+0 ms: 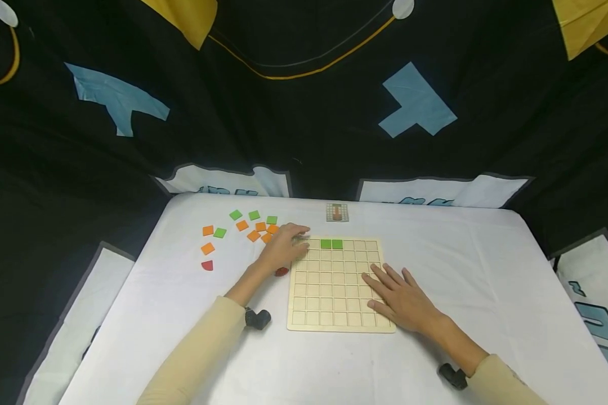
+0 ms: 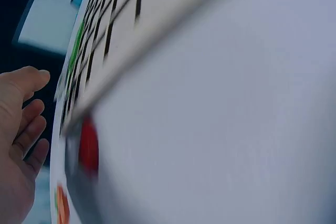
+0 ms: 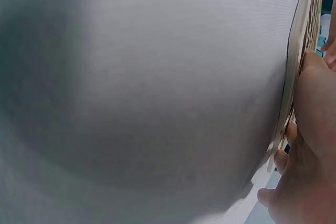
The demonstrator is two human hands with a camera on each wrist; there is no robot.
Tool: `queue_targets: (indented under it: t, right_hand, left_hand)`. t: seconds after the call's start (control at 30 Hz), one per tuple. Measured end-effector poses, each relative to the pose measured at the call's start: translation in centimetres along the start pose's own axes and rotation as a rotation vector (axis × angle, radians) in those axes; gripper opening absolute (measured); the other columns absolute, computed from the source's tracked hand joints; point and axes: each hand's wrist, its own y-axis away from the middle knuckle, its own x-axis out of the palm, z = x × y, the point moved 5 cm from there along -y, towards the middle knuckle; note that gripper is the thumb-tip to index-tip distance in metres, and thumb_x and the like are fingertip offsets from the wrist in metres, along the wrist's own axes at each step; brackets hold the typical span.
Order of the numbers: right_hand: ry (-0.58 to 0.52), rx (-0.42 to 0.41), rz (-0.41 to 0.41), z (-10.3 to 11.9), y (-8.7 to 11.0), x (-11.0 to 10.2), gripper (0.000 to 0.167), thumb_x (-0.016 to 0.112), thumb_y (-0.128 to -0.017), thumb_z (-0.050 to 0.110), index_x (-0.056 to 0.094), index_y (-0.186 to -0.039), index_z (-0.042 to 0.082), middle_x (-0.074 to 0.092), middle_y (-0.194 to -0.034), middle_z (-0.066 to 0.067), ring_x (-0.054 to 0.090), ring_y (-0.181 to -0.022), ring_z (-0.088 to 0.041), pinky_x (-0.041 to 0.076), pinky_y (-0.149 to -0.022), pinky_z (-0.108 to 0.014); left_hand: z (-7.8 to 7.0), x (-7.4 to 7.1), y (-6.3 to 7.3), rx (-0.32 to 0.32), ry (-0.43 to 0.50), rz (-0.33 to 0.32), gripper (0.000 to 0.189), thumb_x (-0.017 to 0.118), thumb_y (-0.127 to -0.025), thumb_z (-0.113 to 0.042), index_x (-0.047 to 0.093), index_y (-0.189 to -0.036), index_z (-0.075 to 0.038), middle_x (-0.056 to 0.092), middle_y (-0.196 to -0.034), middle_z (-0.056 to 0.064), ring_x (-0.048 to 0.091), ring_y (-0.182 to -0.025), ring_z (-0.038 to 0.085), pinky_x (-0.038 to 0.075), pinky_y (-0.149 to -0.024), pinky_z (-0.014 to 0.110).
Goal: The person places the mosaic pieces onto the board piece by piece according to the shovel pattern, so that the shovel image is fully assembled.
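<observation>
- The left hand (image 1: 285,247) is by the far left corner of the board (image 1: 326,304), thumb and fingers apart (I see no tile in it).
- Two green tiles (image 1: 326,244) sit on the board, right of that hand; orange tiles (image 1: 254,235) lie left.
- The right hand (image 1: 402,301) rests on the board, fingers spread; pressing gently should stop sliding.
- Lay tiles flat inside the lines.

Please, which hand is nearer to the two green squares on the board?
Left hand: just left of the two green squares, at the far left corner of the board. The right hand is farther, over the board's right edge.
</observation>
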Motion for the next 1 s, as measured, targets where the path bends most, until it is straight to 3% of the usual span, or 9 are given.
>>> queue_targets:
  t: [0.27, 0.5, 0.7, 1.0]
  right_hand:
    - [0.007, 0.001, 0.001, -0.1, -0.1, 0.0, 0.063, 0.051, -0.102, 0.047, 0.037, -0.155, 0.016, 0.028, -0.161, -0.013, 0.023, -0.146, -0.039, 0.016, -0.111, -0.067]
    - [0.01, -0.004, -0.004, -0.2, -0.1, 0.1, 0.063, 0.052, -0.102, 0.047, 0.037, -0.155, 0.016, 0.029, -0.16, -0.013, 0.024, -0.145, -0.039, 0.018, -0.111, -0.067]
    - [0.008, -0.005, -0.006, -0.1, -0.1, 0.0, 0.063, 0.051, -0.102, 0.047, 0.038, -0.155, 0.016, 0.03, -0.16, -0.013, 0.025, -0.145, -0.039, 0.018, -0.11, -0.068]
    - [0.004, 0.004, -0.007, 0.1, 0.0, -0.1, 0.062, 0.051, -0.102, 0.047, 0.04, -0.154, 0.016, 0.031, -0.159, -0.013, 0.026, -0.145, -0.039, 0.018, -0.11, -0.068]
  left_hand:
    - [5.8, -6.0, 3.1, -0.123, 0.052, -0.189, 0.043, 0.07, -0.094, -0.016, 0.06, -0.133, 0.0, 0.063, -0.126, 0.016, 0.058, -0.118, 0.031, 0.045, -0.101, 0.045]
    - [9.5, -10.1, 5.7, -0.316, -0.005, -0.3, 0.049, 0.067, -0.096, -0.02, 0.055, -0.137, 0.004, 0.056, -0.131, 0.023, 0.052, -0.123, 0.038, 0.041, -0.103, 0.051]
    - [11.4, -11.4, 6.9, -0.372, -0.119, -0.317, 0.05, 0.067, -0.095, -0.019, 0.054, -0.135, 0.008, 0.055, -0.129, 0.029, 0.052, -0.122, 0.044, 0.041, -0.103, 0.053]
    - [12.1, -11.7, 7.4, -0.381, -0.174, -0.328, 0.046, 0.067, -0.094, -0.013, 0.055, -0.13, 0.012, 0.056, -0.121, 0.03, 0.052, -0.118, 0.045, 0.042, -0.101, 0.053]
